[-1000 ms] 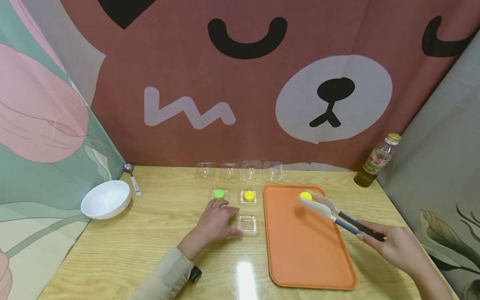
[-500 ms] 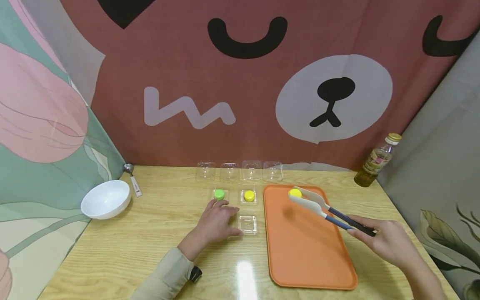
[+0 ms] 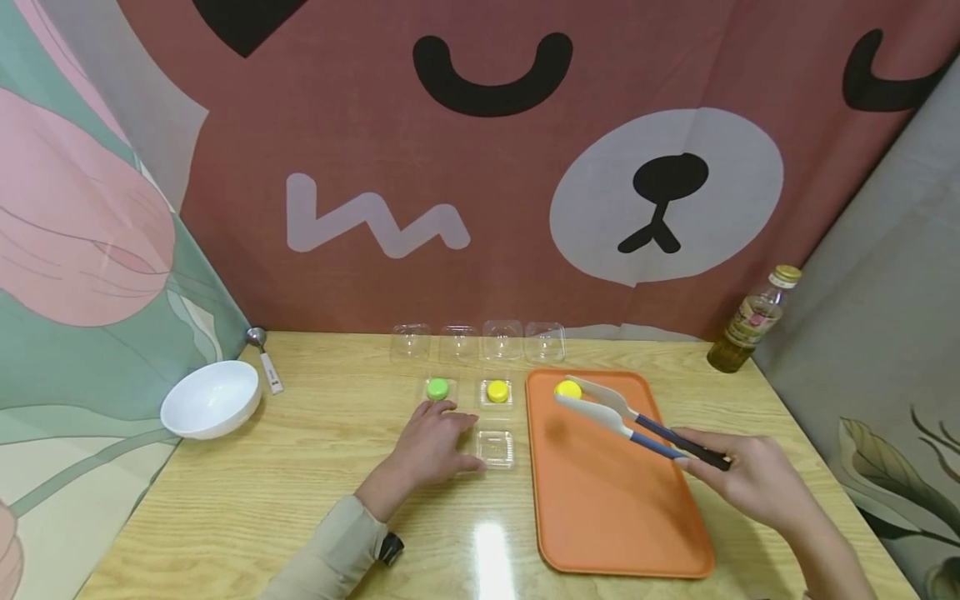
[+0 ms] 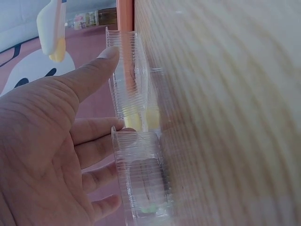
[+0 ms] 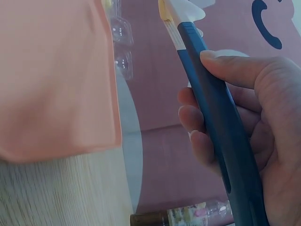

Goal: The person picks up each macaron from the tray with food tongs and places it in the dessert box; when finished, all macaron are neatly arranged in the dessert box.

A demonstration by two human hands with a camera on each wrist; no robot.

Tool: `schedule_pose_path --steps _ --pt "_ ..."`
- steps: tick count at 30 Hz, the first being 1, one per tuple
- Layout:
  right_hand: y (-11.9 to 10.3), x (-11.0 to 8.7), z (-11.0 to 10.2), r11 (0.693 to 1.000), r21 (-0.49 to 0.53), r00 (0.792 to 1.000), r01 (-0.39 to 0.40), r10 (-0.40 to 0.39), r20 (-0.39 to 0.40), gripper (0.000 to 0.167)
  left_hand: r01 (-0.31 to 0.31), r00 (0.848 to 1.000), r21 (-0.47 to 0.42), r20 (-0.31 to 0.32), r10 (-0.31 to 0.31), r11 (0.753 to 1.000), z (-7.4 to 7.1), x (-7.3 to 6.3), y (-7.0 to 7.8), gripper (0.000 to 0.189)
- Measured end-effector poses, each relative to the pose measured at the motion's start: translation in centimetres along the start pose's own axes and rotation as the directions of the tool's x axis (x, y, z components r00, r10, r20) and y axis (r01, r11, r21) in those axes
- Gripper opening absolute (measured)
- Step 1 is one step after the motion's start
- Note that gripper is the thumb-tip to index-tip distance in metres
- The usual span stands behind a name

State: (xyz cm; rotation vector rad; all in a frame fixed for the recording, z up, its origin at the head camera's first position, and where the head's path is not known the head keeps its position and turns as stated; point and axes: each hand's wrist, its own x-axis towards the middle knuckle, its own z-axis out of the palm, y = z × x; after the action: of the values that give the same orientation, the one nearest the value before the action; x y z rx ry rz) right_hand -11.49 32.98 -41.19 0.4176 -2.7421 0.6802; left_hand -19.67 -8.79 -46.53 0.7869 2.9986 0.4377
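Observation:
My right hand (image 3: 750, 479) grips blue-handled tongs (image 3: 652, 437) with pale tips. Between the tips is a small round yellow piece, like a macaron (image 3: 567, 389), held over the far left part of an orange tray (image 3: 615, 517). My left hand (image 3: 427, 446) is spread low beside clear plastic boxes. In the left wrist view its thumb lies at the rim of one clear box (image 4: 127, 80), its fingers along a nearer one (image 4: 141, 176). Behind the hand, a green round piece (image 3: 437, 388) and another yellow one (image 3: 497, 391) sit in small clear boxes.
Several clear plastic containers (image 3: 501, 340) stand in a row at the back. A white bowl (image 3: 212, 400) and a metal scoop (image 3: 268, 367) are at left. A bottle of amber liquid (image 3: 753, 325) stands at the back right, near the curtain.
My right hand has moved left with the tongs, carrying the yellow macaron-like piece across the tray toward its left edge. My left hand has stayed in place.

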Motion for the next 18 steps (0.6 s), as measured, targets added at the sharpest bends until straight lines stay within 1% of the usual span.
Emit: schedule_pose_path --steps 9,18 --pt "-1.0 0.5 0.3 0.999 0.024 0.997 -0.039 0.037 0.070 0.034 -0.008 1.000 0.005 -0.004 0.008 1.000 0.0 -0.1 0.0 0.072" --pt "-1.7 1.0 1.6 0.997 0.080 0.996 0.017 -0.024 0.083 0.032 -0.009 1.000 0.001 0.002 0.009 1.000 -0.1 -0.1 0.0 0.072"
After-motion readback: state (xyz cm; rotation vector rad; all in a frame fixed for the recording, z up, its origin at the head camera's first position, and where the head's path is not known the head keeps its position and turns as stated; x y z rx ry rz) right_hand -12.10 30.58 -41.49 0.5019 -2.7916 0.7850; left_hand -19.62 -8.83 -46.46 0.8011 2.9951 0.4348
